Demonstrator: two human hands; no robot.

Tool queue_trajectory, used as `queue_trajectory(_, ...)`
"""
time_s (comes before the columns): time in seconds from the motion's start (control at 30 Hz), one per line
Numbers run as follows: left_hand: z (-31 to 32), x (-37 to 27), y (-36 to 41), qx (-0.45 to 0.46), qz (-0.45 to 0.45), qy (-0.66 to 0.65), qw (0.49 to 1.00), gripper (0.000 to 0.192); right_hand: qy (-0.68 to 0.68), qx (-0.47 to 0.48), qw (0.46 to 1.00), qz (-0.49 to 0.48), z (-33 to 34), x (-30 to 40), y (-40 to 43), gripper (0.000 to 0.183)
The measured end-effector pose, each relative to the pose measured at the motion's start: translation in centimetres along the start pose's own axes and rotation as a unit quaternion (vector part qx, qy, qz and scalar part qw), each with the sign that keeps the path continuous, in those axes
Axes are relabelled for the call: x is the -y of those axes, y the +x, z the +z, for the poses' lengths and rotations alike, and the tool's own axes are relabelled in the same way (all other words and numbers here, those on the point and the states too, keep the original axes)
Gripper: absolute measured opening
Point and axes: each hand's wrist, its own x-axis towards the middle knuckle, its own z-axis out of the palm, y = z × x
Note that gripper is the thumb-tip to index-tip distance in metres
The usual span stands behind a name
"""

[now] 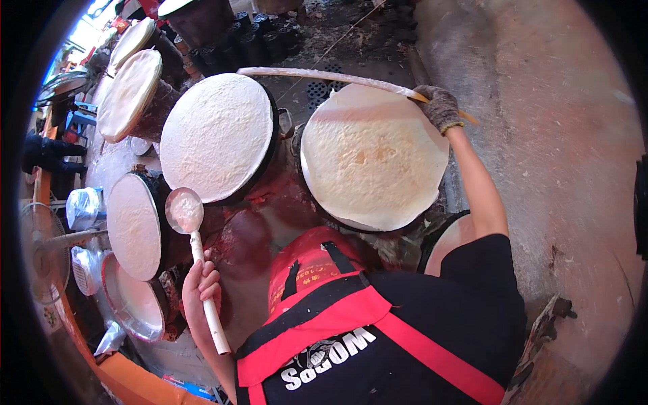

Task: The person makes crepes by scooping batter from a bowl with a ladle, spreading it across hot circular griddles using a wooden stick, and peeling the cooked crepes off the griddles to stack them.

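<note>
My left hand (205, 281) grips the pale handle of a round metal ladle (185, 210) with some whitish stuff in its bowl. A brown knitted work glove covers my right hand (439, 109), which is closed around a long thin stick (329, 77). Whitish residue coats most of the stick, and its bare end near the glove looks like bamboo or wood. It reaches left over the far edge of a round griddle, where a thin pale flatbread sheet (374, 162) lies, browned in spots. Left of that, a second griddle carries a thicker, bumpy white layer (217, 136).
More round griddles with pale layers (134, 225) stand at the left, and part of another griddle (450, 245) shows by my right elbow. Black honeycomb coal briquettes (258, 38) are stacked at the back. A fan (45, 253) stands far left, near another person's legs (61, 154).
</note>
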Motion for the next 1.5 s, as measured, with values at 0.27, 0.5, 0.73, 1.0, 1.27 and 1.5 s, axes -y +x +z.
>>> queue_trajectory(0.27,-5.0,-6.9,0.8,0.040,-0.060,0.037,0.997,0.023,-0.080,-0.055,0.994,-0.059,-13.9,20.7,-10.0,0.032)
queue_trajectory(0.5,-12.2,-14.2,-2.0,0.056,-0.062,0.057,0.995,0.020,-0.170,-0.078,0.978,-0.095,-17.4,37.0,-5.5,0.021)
queue_trajectory(0.73,-17.9,-21.3,-5.1,0.023,0.040,0.020,0.999,0.019,-0.279,-0.194,0.908,-0.243,-10.0,52.0,11.2,0.025)
queue_trajectory(1.0,-21.2,-29.7,-6.6,-0.059,0.222,-0.082,0.970,0.021,-0.160,-0.349,0.795,-0.469,4.7,69.8,28.8,0.017)
queue_trajectory(1.27,-21.2,-33.2,-9.8,-0.108,0.289,-0.248,0.918,0.031,-0.116,-0.271,0.802,-0.520,31.7,76.6,30.9,0.005)
queue_trajectory(1.5,-22.2,-35.2,-11.2,-0.072,0.279,-0.380,0.879,0.031,-0.042,-0.197,0.840,-0.504,37.0,75.6,28.9,0.021)
